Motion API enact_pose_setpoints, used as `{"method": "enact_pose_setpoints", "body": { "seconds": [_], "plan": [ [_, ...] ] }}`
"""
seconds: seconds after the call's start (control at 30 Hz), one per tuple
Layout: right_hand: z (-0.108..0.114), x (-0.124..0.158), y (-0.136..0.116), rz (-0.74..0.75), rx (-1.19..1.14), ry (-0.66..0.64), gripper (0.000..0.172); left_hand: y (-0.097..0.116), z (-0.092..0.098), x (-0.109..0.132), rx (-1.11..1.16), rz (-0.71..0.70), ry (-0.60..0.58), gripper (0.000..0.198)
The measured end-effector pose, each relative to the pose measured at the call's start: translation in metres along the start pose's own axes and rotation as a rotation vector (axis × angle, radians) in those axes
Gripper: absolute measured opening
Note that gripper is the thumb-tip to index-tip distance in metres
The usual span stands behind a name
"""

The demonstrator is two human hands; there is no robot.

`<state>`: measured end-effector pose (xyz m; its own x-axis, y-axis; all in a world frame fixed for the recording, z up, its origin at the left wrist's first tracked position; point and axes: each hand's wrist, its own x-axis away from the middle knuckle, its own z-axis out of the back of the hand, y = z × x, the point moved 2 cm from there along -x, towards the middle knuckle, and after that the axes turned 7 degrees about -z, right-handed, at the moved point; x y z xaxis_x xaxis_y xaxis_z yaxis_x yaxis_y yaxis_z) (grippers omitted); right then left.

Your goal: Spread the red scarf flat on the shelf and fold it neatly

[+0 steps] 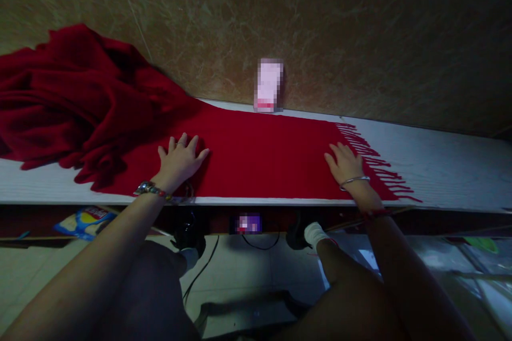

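A red fringed scarf lies spread flat across a white table, its fringe at the right end and the rest bunched in a heap at the left. My left hand rests flat on the scarf with fingers spread, a watch on its wrist. My right hand lies flat on the scarf close to the fringe, fingers stretched out, a bangle on the wrist. Neither hand holds anything.
A small pale box stands at the table's back edge against a marbled wall. Under the table are a cable, my feet in white socks, and a blue and yellow packet on the tiled floor.
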<state>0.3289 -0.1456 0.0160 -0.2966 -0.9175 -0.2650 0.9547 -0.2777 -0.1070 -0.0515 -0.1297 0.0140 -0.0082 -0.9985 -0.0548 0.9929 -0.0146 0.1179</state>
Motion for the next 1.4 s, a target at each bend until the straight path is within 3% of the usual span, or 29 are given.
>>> {"method": "enact_pose_setpoints", "body": {
  "seconds": [0.17, 0.23, 0.33, 0.57, 1.0, 1.27, 1.4],
  "plan": [
    [0.003, 0.027, -0.103, 0.313, -0.099, -0.214, 0.049, 0.038, 0.003, 0.004, 0.029, -0.109, -0.003, 0.058],
    [-0.001, 0.038, -0.127, 0.382, -0.121, -0.308, 0.052, 0.049, -0.001, 0.006, 0.031, -0.178, -0.037, 0.058],
    [-0.009, 0.047, -0.139, 0.428, -0.122, -0.386, 0.055, 0.054, -0.008, 0.007, 0.006, -0.238, -0.069, 0.057],
    [-0.013, 0.043, -0.113, 0.408, -0.083, -0.378, 0.051, 0.033, -0.009, 0.006, -0.035, -0.266, -0.115, 0.057],
    [-0.021, 0.018, -0.024, 0.145, -0.05, -0.278, 0.049, -0.03, -0.006, 0.008, -0.049, -0.079, -0.123, 0.064],
    [-0.027, 0.003, 0.044, -0.016, -0.043, -0.154, 0.049, -0.037, 0.0, 0.013, -0.075, -0.06, -0.152, 0.064],
    [-0.018, 0.003, 0.037, -0.101, -0.032, -0.102, 0.051, -0.031, -0.002, 0.012, -0.047, -0.039, -0.106, 0.063]
  ]
}}
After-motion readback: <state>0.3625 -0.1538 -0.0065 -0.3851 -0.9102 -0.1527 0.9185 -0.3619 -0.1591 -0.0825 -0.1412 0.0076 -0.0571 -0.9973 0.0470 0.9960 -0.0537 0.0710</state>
